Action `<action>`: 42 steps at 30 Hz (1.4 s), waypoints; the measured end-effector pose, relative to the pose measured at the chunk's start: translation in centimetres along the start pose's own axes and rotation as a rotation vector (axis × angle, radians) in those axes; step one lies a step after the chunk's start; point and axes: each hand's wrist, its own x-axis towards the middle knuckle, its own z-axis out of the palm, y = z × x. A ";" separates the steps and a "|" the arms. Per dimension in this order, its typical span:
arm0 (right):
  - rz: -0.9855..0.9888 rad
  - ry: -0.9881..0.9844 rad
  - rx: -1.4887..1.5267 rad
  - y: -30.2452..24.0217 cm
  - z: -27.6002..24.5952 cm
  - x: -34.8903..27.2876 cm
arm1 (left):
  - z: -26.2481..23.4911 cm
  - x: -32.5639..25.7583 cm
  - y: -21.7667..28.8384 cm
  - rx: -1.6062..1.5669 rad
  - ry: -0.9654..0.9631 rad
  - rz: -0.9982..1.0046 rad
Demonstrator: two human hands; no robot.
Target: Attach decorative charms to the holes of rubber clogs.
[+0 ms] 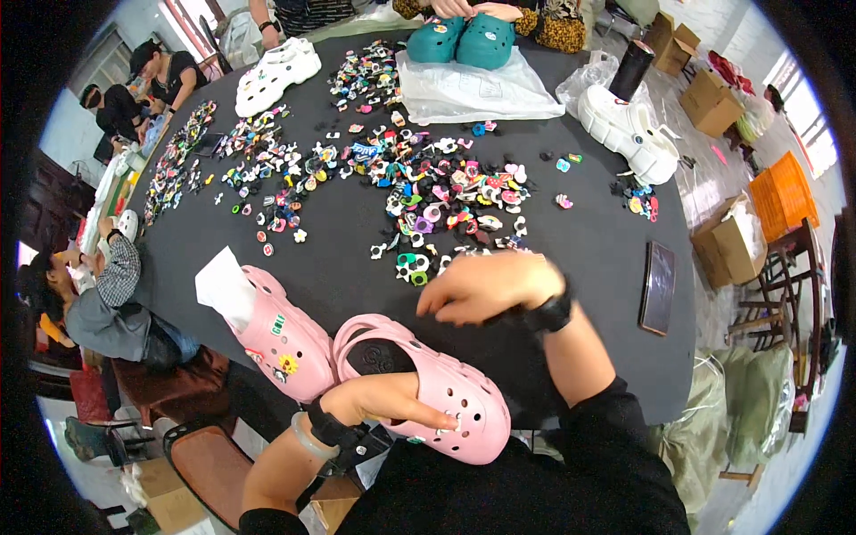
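Note:
My left hand [383, 399] grips a pink clog [473, 401] near the table's front edge. Its thumb lies across the holed upper, beside a small light charm [448, 425]. My right hand [486, 290] hovers over the black table, just in front of the heap of shoe charms [446, 192]. Its fingers are loosely bent and a little apart, slightly blurred, with nothing visible in them. Against the held clog leans a second pink clog [294, 352], with white paper [227, 290] in it and several charms on its upper, one a yellow flower [287, 364].
A dark phone [657, 287] lies at the right. White clogs [629, 134] [278, 76] stand at the far right and far left. Across the table, a person's hands [450, 7] touch teal clogs [486, 43] on a plastic bag [477, 94]. Other people sit at left.

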 end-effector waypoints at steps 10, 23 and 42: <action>0.082 0.062 -0.108 2.5 2.3 2.8 | 0.2 0.0 0.0 0.012 0.000 0.054; 0.055 0.086 -0.113 1.3 0.4 -0.7 | 0.2 0.0 0.2 -0.003 -0.037 0.041; 0.208 0.033 -0.161 0.5 -0.6 -5.0 | 0.1 -0.4 0.1 0.156 -0.019 0.134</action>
